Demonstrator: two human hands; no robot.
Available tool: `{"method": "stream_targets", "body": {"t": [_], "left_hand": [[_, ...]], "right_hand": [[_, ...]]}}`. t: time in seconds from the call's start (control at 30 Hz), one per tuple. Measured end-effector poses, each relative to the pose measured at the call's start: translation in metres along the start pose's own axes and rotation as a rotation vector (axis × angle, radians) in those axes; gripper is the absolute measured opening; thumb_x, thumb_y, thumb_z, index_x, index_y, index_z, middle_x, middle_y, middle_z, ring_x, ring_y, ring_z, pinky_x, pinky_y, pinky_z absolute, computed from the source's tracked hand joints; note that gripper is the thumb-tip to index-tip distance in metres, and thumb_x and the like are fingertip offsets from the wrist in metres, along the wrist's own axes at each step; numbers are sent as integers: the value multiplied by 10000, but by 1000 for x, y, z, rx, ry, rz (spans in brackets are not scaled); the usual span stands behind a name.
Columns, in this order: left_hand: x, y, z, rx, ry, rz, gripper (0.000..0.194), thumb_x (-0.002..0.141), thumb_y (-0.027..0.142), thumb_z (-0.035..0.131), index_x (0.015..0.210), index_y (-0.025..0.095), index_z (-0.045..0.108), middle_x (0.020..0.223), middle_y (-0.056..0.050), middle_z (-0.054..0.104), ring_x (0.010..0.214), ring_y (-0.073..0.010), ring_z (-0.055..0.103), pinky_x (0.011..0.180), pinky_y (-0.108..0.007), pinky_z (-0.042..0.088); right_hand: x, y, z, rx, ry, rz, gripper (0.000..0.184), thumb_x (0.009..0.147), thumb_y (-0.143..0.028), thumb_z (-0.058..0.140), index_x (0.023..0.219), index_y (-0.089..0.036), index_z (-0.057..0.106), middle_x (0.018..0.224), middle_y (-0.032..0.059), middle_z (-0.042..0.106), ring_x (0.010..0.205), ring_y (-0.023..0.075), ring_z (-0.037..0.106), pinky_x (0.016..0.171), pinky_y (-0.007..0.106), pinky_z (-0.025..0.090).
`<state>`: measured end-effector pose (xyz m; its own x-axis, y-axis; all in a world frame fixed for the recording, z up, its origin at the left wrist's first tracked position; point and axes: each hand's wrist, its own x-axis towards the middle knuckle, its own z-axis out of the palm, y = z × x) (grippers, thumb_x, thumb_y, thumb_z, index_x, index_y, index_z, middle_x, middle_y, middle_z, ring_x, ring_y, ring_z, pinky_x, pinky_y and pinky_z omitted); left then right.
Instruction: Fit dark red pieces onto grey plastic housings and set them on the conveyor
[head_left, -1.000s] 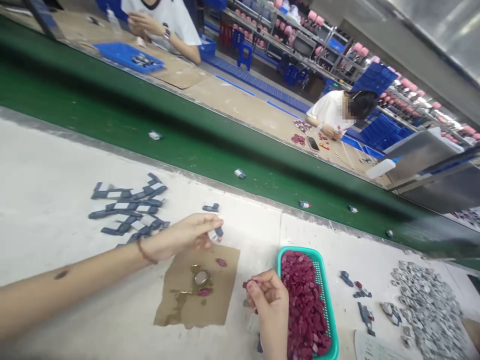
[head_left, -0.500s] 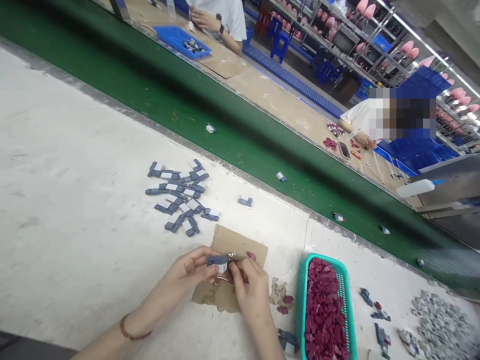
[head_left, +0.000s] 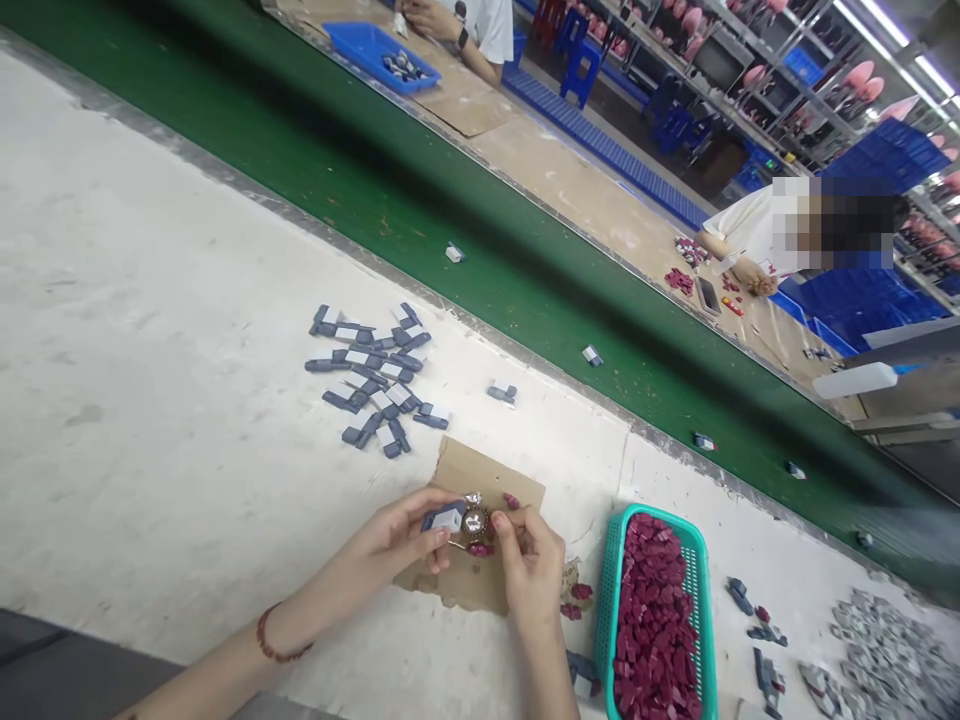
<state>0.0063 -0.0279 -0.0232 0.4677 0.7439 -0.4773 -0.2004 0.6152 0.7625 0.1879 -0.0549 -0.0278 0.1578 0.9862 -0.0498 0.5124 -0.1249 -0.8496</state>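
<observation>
My left hand (head_left: 409, 535) pinches a small dark blue and white plastic part (head_left: 446, 517) between thumb and fingers. To its right lies a round, shiny, crimped-edged bottle cap (head_left: 475, 522) on a piece of brown cardboard (head_left: 487, 470). My right hand (head_left: 532, 560) is closed beside the cap, thumb and forefinger pressed together at its right edge. Whatever sits between those fingertips is too small to make out. Maroon pieces (head_left: 480, 550) lie near the cap, and another maroon piece (head_left: 511, 501) rests farther up the cardboard.
Several blue and white parts (head_left: 375, 370) lie grouped on the white table. A teal basket (head_left: 609, 580) of maroon pieces stands at right, with a grey heap (head_left: 885, 640) beyond. A green conveyor (head_left: 517, 270) carries spaced parts. Across it, a person (head_left: 750, 225) works.
My right hand has drawn back to the right, uncovering the round cap. My left hand still holds the blue and white part. The view has shifted slightly, and conveyor parts have moved rightward.
</observation>
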Motion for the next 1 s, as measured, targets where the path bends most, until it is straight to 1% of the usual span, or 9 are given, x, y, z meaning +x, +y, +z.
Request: {"method": "stream_targets", "body": {"t": [0.07,0.17,0.23,0.37,0.43,0.53,0.63,0.87,1.0], "left_hand": [[-2,-3,0,87,-19,23,488,770,565,653,1081,192,611,666,2,593,634,-180,565,631,-294,477],[-7,-7,2,223,-3,45,451,862,555,528,1142,210,606,688,-6,583,647,-184,547,604,-279,468],[-9,-8,4,317,15,73,419,893,530,487,1153,228,617,774,-34,625,722,-205,572,653,-287,486],[-11,-5,10,422,3,136,372,899,486,490,1125,247,664,1064,-89,678,1010,-275,589,873,-330,485],[-11,-2,14,427,-27,159,380,912,475,468,1150,254,665,1110,-93,677,1039,-283,586,890,-337,487],[-13,3,19,432,-56,177,394,926,468,439,1184,265,657,1101,-91,684,968,-273,607,830,-332,514],[-14,4,21,453,-51,179,396,932,465,430,1189,268,657,1085,-86,690,901,-258,614,797,-323,520],[-9,-2,23,510,-39,238,384,939,435,416,1171,243,655,1098,-92,690,966,-263,617,839,-318,509],[-6,4,26,570,-65,275,368,942,403,415,1170,241,654,1096,-92,693,976,-265,620,861,-321,499]], "right_hand": [[1,1,-2,20,4,30,316,887,-401,542,642,-202,560,544,-27,587,498,126,508,483,226,386],[1,1,-2,126,24,84,336,858,-442,577,631,-195,563,522,-31,557,479,116,482,466,222,371],[0,-3,-1,266,41,120,369,831,-493,602,619,-195,555,508,-31,542,461,112,471,444,220,364],[-3,-16,1,495,37,165,419,773,-571,646,608,-197,554,495,-30,546,424,103,461,397,209,350],[-5,-22,1,537,25,170,420,768,-576,654,614,-196,562,496,-31,549,420,100,462,397,208,359],[-6,-28,2,547,3,172,430,766,-588,652,613,-197,560,494,-34,542,427,100,463,410,214,376],[-6,-28,3,534,-20,161,441,770,-595,641,602,-197,554,496,-32,537,440,105,471,430,221,391],[-11,-24,8,440,10,118,404,823,-532,598,602,-199,540,519,-28,524,475,118,474,466,229,390],[-14,-24,5,421,52,131,391,819,-527,601,617,-200,529,543,-30,506,498,121,467,487,232,388]]}}
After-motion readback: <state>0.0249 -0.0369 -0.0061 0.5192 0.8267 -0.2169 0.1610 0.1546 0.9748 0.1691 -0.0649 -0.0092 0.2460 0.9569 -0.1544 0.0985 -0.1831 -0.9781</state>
